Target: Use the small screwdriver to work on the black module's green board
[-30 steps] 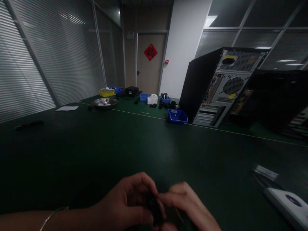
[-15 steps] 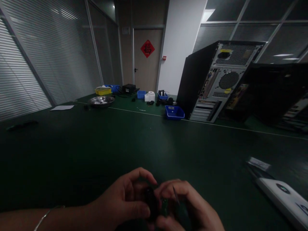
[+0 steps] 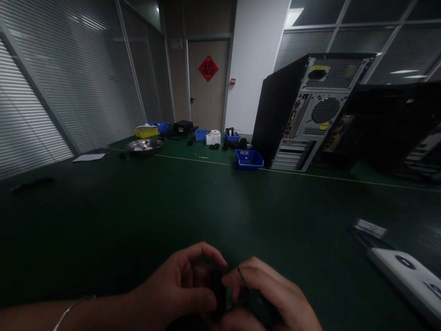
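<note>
At the bottom of the head view, my left hand (image 3: 172, 287) is closed round a small black object (image 3: 217, 289), its thumb and fingers on either side. It is too dark to make out what kind it is. Close against it, my right hand (image 3: 279, 296) has its fingers curled in a pinch round a small green piece (image 3: 229, 298), possibly a circuit board. A thin dark strip or wire (image 3: 244, 277) runs across the right fingers. The palms and most of what lies between the hands are in shadow.
A white device (image 3: 406, 271) lies at the right, with a small clear packet (image 3: 371, 228) behind it. Further back stand a computer tower (image 3: 282, 110), a blue tray (image 3: 250, 160) and a metal bowl (image 3: 144, 146). A dark strip (image 3: 32, 185) lies at far left.
My right fingers have shifted slightly over the green piece, which now shows less. The thin strip lies at a different slant, further left. My left hand keeps its hold.
</note>
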The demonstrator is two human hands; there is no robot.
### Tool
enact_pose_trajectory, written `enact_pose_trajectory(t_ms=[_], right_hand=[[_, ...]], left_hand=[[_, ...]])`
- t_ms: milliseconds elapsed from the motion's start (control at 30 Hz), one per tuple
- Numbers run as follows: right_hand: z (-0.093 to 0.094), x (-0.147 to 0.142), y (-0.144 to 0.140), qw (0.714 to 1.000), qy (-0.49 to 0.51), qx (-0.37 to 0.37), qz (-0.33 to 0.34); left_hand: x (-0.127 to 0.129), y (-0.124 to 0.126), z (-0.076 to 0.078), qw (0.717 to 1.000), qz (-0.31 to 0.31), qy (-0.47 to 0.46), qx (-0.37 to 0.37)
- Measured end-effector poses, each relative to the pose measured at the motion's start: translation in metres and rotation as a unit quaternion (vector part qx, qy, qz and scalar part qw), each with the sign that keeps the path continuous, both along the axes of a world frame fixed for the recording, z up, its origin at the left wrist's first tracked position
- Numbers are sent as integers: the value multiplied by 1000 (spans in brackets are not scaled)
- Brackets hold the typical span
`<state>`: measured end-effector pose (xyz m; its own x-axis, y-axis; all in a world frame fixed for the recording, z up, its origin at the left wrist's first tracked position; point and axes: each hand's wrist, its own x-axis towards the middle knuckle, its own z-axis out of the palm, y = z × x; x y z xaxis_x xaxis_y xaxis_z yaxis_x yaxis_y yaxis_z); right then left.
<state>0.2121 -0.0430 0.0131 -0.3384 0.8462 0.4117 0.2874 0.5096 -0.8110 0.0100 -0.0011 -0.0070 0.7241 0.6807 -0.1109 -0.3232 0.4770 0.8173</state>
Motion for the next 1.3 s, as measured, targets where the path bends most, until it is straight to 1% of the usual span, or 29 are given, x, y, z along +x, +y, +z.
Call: enact_pose_trajectory(t_ms=[200,367,467,700,933,1167,1300], right_hand=[[-6,-1,0,1000,17,-6,21],[-10,-2,0,1000,15,-14,10],[-9,-3,0,1000,-4,-13,10],[-6,-5,2,999,-41,10,1],[-10,-5,3,999,-28,39,-7],[-7,-4,2,998,-57,39,8],[-12,-3,3,994,-94,58,-1]], left_hand=[[0,0,0,1000,-5,9,-8],[0,-2,2,1000,6,15,-8],[1,-2,2,999,17,29,-12],[4,-2,1,999,30,38,-4],[4,-5,2,998,50,34,24],[4,-6,2,998,28,23,51],[4,-5,2,997,8,36,70]])
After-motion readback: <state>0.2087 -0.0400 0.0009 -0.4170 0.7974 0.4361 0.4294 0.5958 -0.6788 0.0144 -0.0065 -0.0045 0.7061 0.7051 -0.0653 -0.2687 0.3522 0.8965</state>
